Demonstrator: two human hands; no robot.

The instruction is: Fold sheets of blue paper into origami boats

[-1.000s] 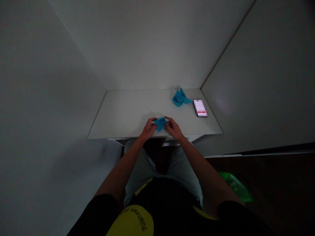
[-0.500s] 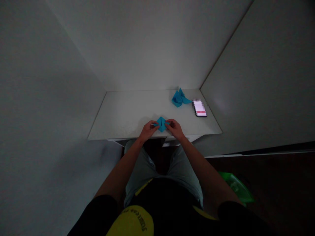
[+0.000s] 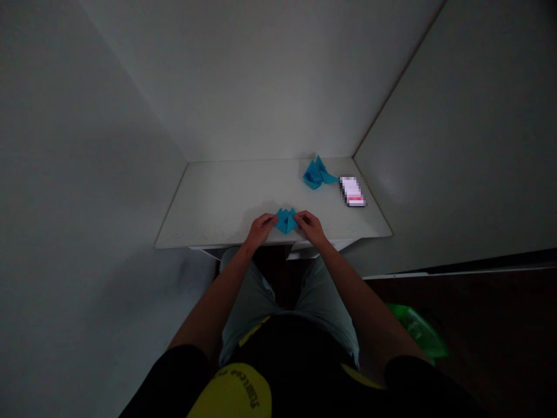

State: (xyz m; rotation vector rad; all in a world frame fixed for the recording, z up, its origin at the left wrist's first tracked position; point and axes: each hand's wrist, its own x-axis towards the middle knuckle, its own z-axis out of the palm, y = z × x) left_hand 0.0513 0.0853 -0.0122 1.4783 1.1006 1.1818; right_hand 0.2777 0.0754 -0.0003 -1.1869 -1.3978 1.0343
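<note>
A small folded blue paper (image 3: 286, 220) lies near the front edge of a white table (image 3: 217, 203). My left hand (image 3: 260, 229) pinches its left corner and my right hand (image 3: 310, 227) pinches its right corner, fingers closed on the paper. Two points of the paper stick up between my hands. Both forearms reach in from below, over my lap.
A second folded blue paper shape (image 3: 317, 173) rests at the back right of the table, beside a phone (image 3: 353, 192) with a lit screen. White walls close in the table on three sides. A green object (image 3: 418, 332) sits on the dark floor at the right.
The paper changed from a diamond held between my hands to a shape with two upright points. My hands moved slightly apart and toward the table's front edge.
</note>
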